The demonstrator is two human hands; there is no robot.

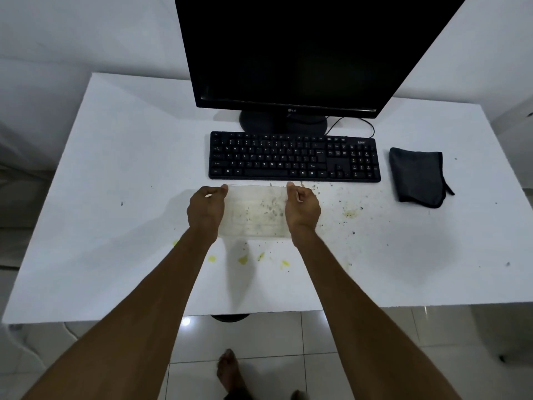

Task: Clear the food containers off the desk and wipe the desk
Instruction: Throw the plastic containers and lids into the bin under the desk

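The clear, food-smeared container (255, 210) sits mid-desk, just before the keyboard (294, 157), clamped at its ends by the left hand (206, 210) and right hand (302, 209). Tilted, it could drop more residue onto the crumb-strewn desk (115, 157).

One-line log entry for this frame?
stage: clearing | left hand + right hand: gripping container | cloth: unused | desk: crumbs, stains

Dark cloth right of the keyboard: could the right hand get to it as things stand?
Probably not yet. The path to the dark cloth looks free, with only crumbs and stains on the desk between, but the right hand shares a grip on the clear food container with the left hand.
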